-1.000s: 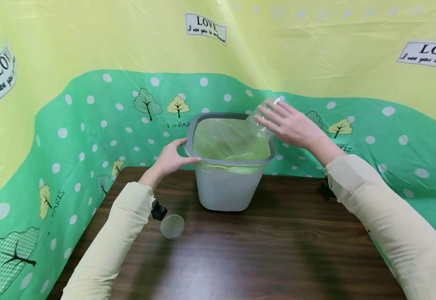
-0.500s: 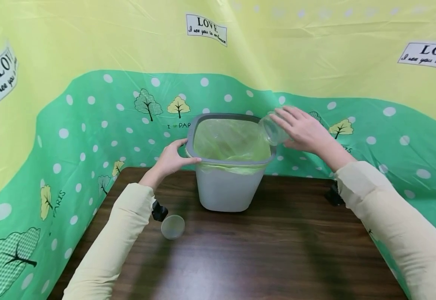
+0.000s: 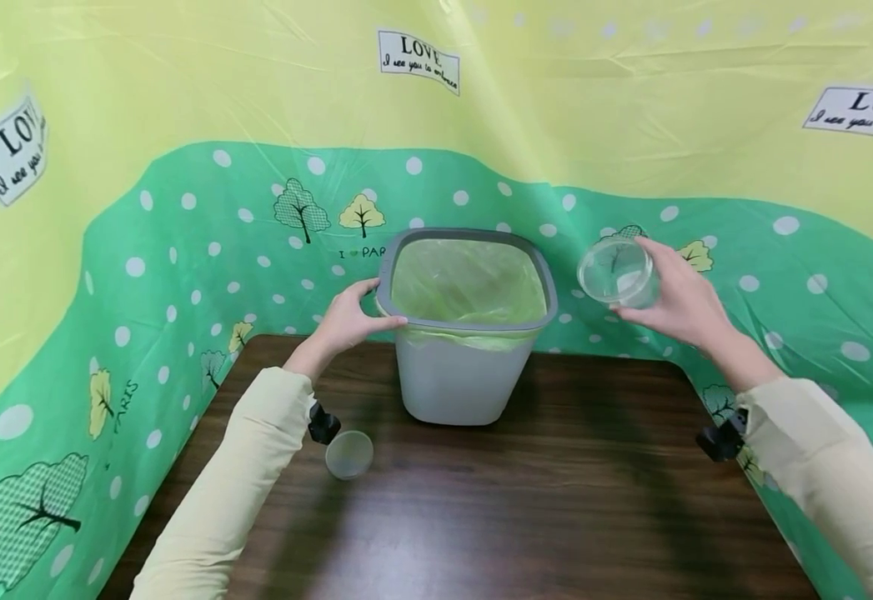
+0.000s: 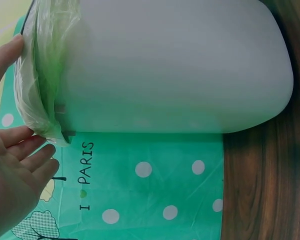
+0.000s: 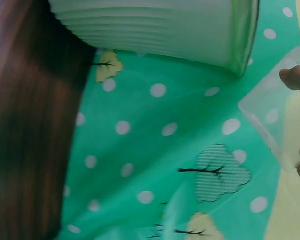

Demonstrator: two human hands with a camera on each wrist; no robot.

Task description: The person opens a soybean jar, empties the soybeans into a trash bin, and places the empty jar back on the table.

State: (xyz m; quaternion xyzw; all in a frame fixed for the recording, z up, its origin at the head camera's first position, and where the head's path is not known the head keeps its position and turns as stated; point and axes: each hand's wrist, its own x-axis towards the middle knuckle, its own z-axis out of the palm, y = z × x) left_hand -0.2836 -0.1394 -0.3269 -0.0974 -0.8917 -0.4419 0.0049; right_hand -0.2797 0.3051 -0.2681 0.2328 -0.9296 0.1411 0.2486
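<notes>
A white trash bin with a grey rim stands at the back of the table, lined with a pale green plastic bag. My left hand grips the rim at its front left corner, thumb on the front edge and fingers on the left side, as the left wrist view shows too. To the right of the bin, in the air, my right hand holds a clear round plastic tub, tilted with its mouth toward me. In the right wrist view only fingertips and part of the tub show.
A clear round lid lies on the dark wooden table, near my left forearm. Behind the table and at its sides hangs a yellow and green printed cloth. A black wrist camera sits under the right cuff.
My right hand has drawn the tub from over the bin's right rim out to the right, turning its mouth toward me. The left hand has stayed on the rim.
</notes>
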